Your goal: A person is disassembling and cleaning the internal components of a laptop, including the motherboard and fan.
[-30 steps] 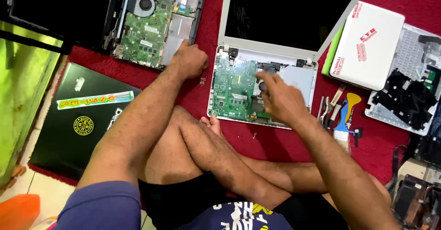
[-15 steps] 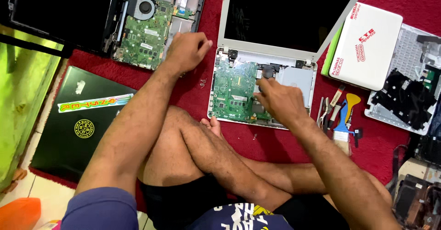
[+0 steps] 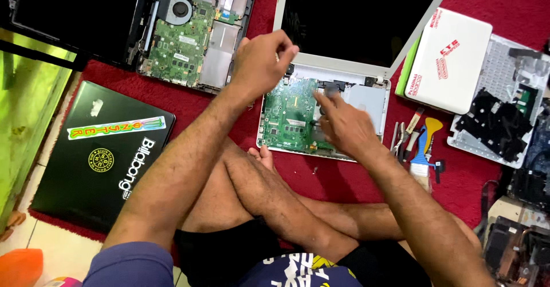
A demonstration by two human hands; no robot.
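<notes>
Partly hidden motherboard (image 3: 289, 115) (under right hand (image 3: 344, 128))

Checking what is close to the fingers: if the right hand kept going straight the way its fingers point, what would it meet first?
The right hand points up and left over the green circuit board. Going on, it would probably meet the dark hinge area below the laptop screen, though depth is unclear.

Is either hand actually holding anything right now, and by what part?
Cannot be told for the left hand, pinched at the white laptop hinge. Right hand only touches its green board.
</notes>
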